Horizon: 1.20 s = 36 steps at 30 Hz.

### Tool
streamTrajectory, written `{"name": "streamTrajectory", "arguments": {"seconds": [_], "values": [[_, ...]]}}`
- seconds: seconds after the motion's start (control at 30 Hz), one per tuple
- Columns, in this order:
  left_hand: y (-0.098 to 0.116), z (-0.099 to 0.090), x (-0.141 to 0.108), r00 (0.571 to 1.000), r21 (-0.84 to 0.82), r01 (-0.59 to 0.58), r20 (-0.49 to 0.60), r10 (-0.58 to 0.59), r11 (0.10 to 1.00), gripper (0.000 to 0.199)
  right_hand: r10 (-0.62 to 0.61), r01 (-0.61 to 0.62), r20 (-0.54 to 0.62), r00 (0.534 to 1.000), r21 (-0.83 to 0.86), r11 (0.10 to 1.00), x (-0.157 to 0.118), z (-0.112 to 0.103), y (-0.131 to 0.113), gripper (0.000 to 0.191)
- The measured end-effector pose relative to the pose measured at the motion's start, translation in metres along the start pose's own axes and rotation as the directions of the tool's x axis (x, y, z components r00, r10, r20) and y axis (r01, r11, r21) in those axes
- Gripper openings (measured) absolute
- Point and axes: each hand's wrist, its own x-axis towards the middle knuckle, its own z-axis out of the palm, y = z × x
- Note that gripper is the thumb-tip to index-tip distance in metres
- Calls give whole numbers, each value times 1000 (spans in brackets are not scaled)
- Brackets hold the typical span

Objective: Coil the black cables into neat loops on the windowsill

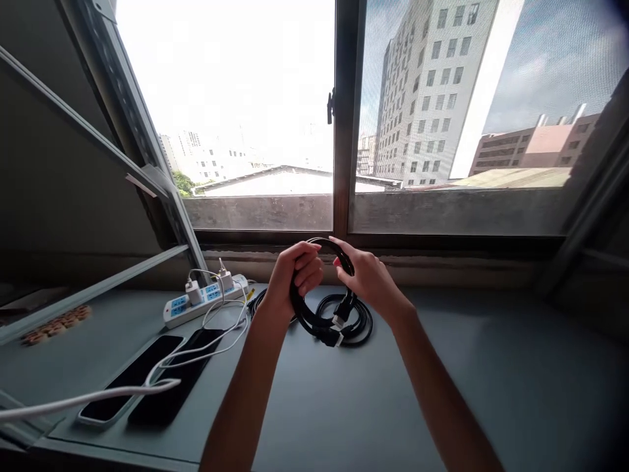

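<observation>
Held up over the table is a black coiled cable, its loops forming a ring with two plug ends hanging at the bottom. My left hand is closed around the ring's left side. On the right side, my right hand grips the loops between thumb and fingers. Behind and below the ring, another coiled black cable lies on the table, partly hidden by the held one. A further dark coil shows in part behind my left wrist.
A white power strip with chargers plugged in sits at the left. Two phones, one pale-edged and one black, lie nearer, with white charging cables across them. A metal shelf frame rises at the left; a window stands behind the grey-blue table.
</observation>
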Motion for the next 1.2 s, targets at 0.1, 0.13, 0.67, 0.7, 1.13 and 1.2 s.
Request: {"name": "streamTrajectory", "arguments": {"seconds": [0.1,0.13,0.67,0.7,1.13,1.2], "values": [[0,-8,6,1000,28,15,22,-15,999,44,30,-32,56,998,34,999,1,-1,3,60],[-1,-12,10,1000,78,20,20,-22,997,44,50,-53,74,996,43,998,2,-2,6,60],[-122,-112,79,940,888,341,-330,-90,308,34,568,-603,623,538,-186,776,17,75,98,26],[-128,-117,79,937,904,350,-339,-86,247,35,584,-612,625,518,-206,764,16,80,101,25],[-122,-111,77,885,893,399,-435,-165,-210,26,605,-672,585,540,-133,728,16,65,123,26],[-124,-108,76,881,886,402,-443,-164,-233,26,619,-666,565,545,-156,729,15,65,121,20]]}}
